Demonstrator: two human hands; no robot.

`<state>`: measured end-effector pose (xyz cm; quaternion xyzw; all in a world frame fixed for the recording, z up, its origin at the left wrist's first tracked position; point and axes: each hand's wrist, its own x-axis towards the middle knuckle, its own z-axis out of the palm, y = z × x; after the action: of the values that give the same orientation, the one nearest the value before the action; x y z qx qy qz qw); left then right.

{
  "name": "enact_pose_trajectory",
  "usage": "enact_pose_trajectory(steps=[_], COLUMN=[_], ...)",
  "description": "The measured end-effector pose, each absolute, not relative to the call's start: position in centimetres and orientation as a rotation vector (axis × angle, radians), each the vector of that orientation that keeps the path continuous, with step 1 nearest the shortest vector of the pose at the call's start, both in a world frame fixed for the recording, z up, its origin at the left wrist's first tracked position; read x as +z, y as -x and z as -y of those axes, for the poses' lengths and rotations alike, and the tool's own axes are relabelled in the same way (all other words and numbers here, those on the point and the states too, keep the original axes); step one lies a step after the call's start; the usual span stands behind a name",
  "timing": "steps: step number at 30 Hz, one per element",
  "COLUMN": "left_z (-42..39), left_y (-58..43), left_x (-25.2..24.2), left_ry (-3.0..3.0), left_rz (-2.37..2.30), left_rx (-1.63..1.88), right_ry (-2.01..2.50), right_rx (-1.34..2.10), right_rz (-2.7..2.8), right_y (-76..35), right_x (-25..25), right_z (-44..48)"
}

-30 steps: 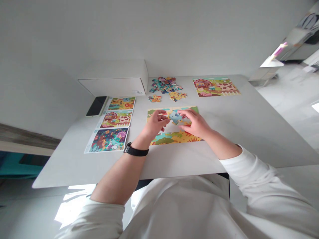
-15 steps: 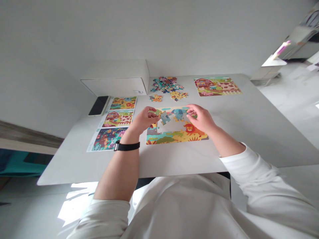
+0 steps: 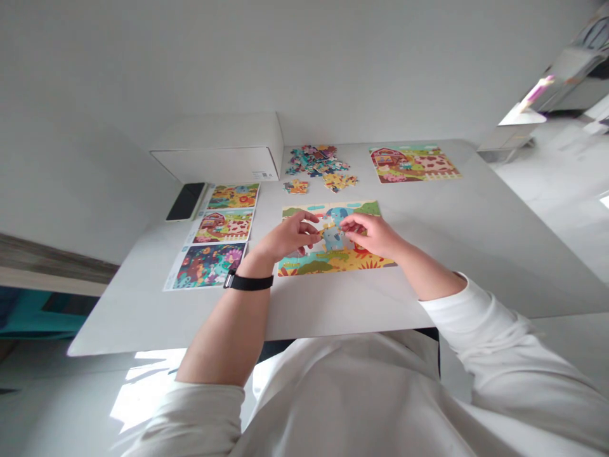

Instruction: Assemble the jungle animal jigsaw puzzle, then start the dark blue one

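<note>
Left hand (image 3: 294, 235) and right hand (image 3: 373, 235) angle inward (both loosely curled), pinching a blue puzzle piece (image 3: 332, 240) between them.

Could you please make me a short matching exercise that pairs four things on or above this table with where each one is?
Column one:
1. Black wristband
2. Phone
3. Barn puzzle
4. Elephant puzzle

Column two:
A. Right of the loose puzzle pieces
B. Beneath the left hand and right hand
C. Around the left wrist
D. In front of the white box, beside the printed pictures

Pairs: 1-C, 2-D, 3-A, 4-B.
</note>
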<state>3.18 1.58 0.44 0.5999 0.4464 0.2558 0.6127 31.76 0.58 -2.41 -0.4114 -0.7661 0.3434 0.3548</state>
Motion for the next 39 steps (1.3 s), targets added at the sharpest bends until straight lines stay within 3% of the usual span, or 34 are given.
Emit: enact_pose_trajectory(steps=[14,28,39], left_z=[-0.9,0.5,0.4], left_y=[-4.4,-6.4,-6.6], left_x=[0.2,0.6,0.5], left_ry=[-1.467,-1.717,-1.263], left_rz=[-1.047,-1.029,-1.072], left_rx=[0.586,0.570,0.715], right_ry=[1.143,1.128,1.230], right_rx=[1.207,1.300,1.236], right_rz=[1.710,1.689,1.526], right_y=[-31.7,-31.3,-32.7], right_x=[-2.3,-1.9,-1.0], right_z=[-0.7,0.0,-1.2])
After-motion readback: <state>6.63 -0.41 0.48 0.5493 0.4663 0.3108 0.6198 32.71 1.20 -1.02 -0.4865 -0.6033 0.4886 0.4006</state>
